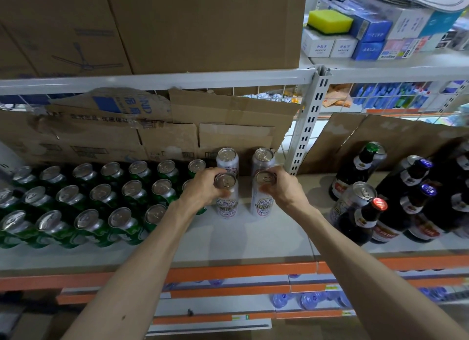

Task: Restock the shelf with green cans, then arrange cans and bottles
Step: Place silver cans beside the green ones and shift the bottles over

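Several green cans (101, 205) stand in rows on the left of the white shelf (253, 240). Four white cans stand in the middle in two columns. My left hand (203, 187) grips the front left white can (227, 200) near its top. My right hand (284, 187) grips the front right white can (262, 200) the same way. Behind them stand two more white cans (227, 159) (264, 158). Dark bottles (416, 200) and one white can (355, 200) stand on the right.
Torn cardboard (157, 131) lines the back of the shelf. A white slotted upright (308, 126) rises behind the right white cans. Large cardboard boxes (177, 27) sit on the shelf above. An orange strip (241, 270) edges the shelf front. Lower shelves show bottle caps (309, 300).
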